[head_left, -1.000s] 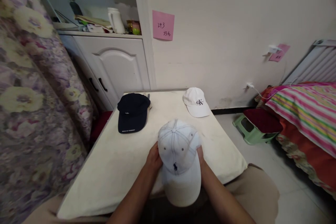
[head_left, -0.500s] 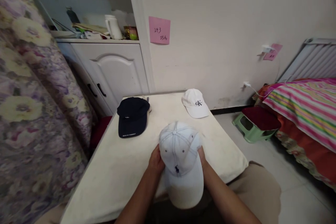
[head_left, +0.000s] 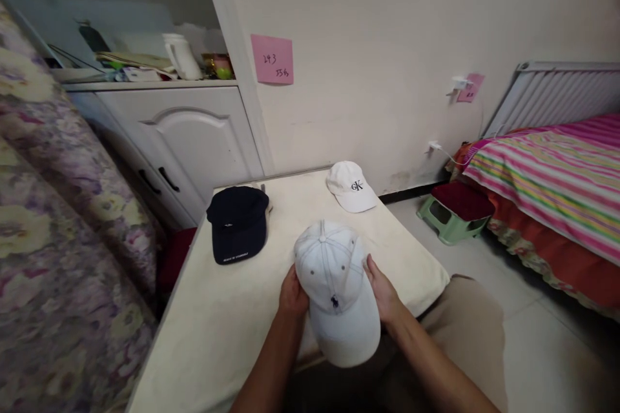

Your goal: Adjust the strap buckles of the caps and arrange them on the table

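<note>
Between my hands is a pale blue baseball cap [head_left: 329,271] with a small dark emblem, its brim pointing toward me over the table's near edge. My left hand [head_left: 292,292] grips the cap's left side, some fingers hidden beneath it. On the opposite side my right hand [head_left: 381,289] holds the edge, thumb showing near the crown. Farther back on the cream-covered table [head_left: 217,322] lie a dark navy cap [head_left: 238,222] at left and a white cap [head_left: 352,187] with black letters at right. Something beige shows partly behind the navy cap.
A white cabinet [head_left: 194,142] and a floral curtain [head_left: 62,239] stand at left. Beyond the table is a wall with a pink note [head_left: 272,59]. To the right are a green stool [head_left: 455,210] with a red top and a bed with a striped cover [head_left: 557,168].
The view has swung slightly right. My hands still hold the pale blue cap, which has risen a little in view, its brim turned slightly rightward. More of my right hand shows.
</note>
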Demonstrator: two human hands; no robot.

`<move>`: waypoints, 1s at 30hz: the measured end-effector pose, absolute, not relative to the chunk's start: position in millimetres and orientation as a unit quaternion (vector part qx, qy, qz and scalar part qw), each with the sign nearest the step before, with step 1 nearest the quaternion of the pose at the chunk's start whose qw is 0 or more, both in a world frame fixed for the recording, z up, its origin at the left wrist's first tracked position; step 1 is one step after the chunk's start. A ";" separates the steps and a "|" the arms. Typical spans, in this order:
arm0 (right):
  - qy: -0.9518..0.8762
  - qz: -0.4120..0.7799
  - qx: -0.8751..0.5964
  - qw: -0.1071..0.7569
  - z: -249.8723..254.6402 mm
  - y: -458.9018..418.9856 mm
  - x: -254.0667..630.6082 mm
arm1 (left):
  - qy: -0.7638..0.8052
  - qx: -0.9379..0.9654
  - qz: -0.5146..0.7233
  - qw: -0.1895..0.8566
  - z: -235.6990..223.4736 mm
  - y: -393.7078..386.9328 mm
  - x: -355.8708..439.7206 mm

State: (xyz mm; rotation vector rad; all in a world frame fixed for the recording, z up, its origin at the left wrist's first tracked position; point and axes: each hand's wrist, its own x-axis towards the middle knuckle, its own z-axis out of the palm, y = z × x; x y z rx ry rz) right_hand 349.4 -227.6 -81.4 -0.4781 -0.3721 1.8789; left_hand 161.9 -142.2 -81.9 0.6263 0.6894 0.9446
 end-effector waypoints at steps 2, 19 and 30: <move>-0.149 0.777 -0.207 0.576 -85.8 -254.9 353.3 | 0.326 0.283 0.454 0.779 -83.7 -142.0 162.5; -0.047 0.704 -0.230 0.671 -130.8 -330.6 307.8 | 0.323 0.215 0.453 0.803 -95.1 -141.0 164.4; -0.098 0.694 -0.225 0.677 -100.5 -284.4 323.0 | 0.224 0.215 0.441 0.842 -90.2 -115.8 145.3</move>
